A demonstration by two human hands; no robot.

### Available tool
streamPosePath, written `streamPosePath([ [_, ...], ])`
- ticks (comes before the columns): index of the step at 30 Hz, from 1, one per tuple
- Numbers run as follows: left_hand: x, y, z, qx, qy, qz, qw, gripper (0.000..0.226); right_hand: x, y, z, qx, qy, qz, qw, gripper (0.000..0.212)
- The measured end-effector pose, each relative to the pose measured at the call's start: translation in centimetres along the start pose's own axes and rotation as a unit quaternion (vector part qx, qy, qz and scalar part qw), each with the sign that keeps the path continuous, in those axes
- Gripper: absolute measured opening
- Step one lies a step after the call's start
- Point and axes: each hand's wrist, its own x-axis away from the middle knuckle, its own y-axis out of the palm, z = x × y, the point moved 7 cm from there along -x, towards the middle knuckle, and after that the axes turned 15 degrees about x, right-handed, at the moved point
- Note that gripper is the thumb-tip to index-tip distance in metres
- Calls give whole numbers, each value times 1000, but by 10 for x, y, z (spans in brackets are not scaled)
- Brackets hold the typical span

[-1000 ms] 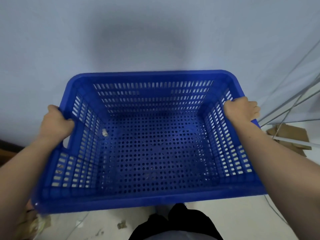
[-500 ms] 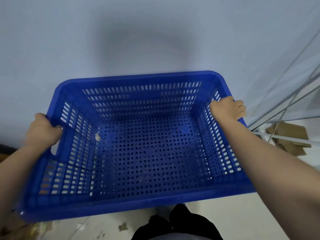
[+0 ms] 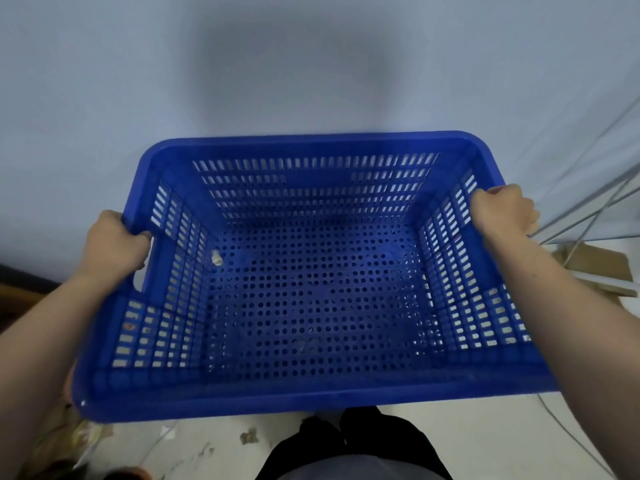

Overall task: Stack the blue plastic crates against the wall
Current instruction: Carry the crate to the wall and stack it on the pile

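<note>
A blue plastic crate (image 3: 311,400) with slotted walls and a perforated floor fills the middle of the head view, held up in front of me close to a pale wall (image 3: 138,81). My left hand (image 3: 114,245) grips the handle cut-out on the crate's left side. On the right rim, my right hand (image 3: 502,211) curls over the edge and holds it. The crate is empty apart from a small pale scrap (image 3: 216,258) near its left inner corner. No other crate is in sight.
Thin metal rods (image 3: 588,206) lean at the right, above flattened cardboard (image 3: 595,268) on the floor. A cable (image 3: 571,431) trails over the pale floor at the lower right. Litter and debris (image 3: 83,438) lie at the lower left. My dark trousers (image 3: 349,448) show below the crate.
The crate shifted left and slightly down half a second ago, then came back right and up a little. Both hands keep the same grip on its sides.
</note>
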Motion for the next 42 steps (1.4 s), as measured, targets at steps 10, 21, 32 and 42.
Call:
streamPosePath([
  [10,13,4,13,-67,14,6,998,36,12,17,-5,128,-66,29,989,37],
  [21,11,0,2,64,-3,2,998,24,7,-5,-3,0,-26,35,999,35],
  [32,7,6,-2,-16,-17,-5,1000,37,6,6,-15,93,-21,56,994,36],
  [42,11,3,-14,-21,-6,-10,1000,34,11,23,-7,212,-134,84,964,27],
])
